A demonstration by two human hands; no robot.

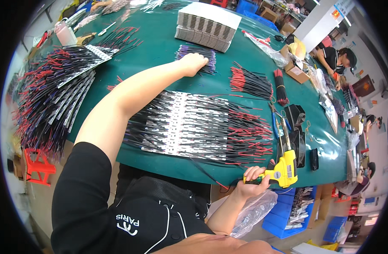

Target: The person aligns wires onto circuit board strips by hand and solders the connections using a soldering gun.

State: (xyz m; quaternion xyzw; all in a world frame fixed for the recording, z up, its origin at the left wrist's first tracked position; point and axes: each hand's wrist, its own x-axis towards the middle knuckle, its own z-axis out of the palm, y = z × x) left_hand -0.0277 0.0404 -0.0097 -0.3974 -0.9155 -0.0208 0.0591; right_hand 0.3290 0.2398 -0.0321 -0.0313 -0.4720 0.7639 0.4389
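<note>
My left arm reaches across the table to a pile of purple-ended wires (183, 51). There my left hand (195, 64) lies with its fingers curled and closed at the pile; what is in the fingertips is hidden. Low on the right, my right hand (255, 180) is wrapped round the handle of a yellow pistol-shaped soldering gun (286, 169), its metal barrel pointing away from me. Between the hands lies a wide row of white strips (179, 122), with black wires spreading from both sides and red ends toward the right.
More wired strips (62, 91) are heaped on the left. White trays (206, 25) are stacked at the back. Red-ended black wires (250, 82), a tied wire bundle (281, 86), blue-handled pliers (275, 120) and a black holder (295, 122) lie to the right. A blue crate (278, 216) stands below the edge.
</note>
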